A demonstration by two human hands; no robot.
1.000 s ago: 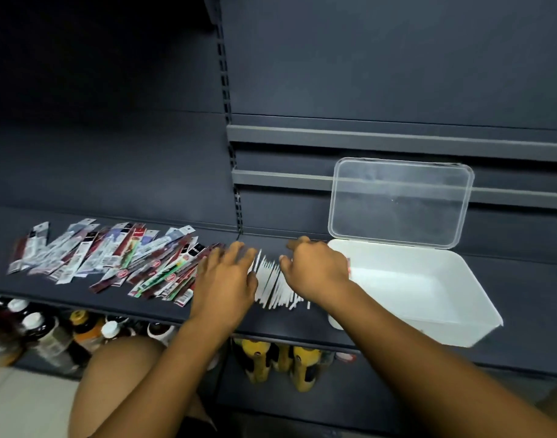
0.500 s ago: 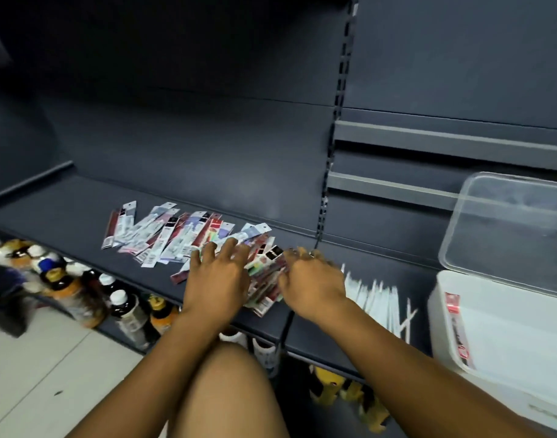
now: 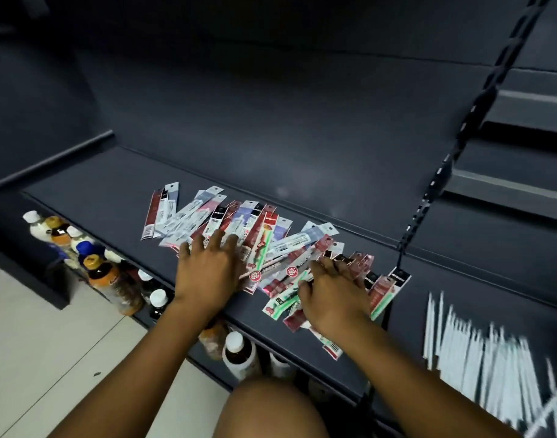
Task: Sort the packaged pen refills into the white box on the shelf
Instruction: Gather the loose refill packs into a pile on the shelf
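Note:
Several packaged pen refills, red, white and green, lie fanned out on the dark shelf. My left hand rests flat on the left part of the pile with fingers spread. My right hand lies over the right part of the pile, fingers stretched onto the packets; whether it pinches one is hidden. The white box is out of view.
Several loose white sticks lie on the shelf at the right. Bottles stand on the lower shelf under the front edge. A slotted upright divides the back panel. My knee is below.
The view has swung left, so the white box has left the frame. Both hands have moved from the white sticks onto the pile of packaged refills.

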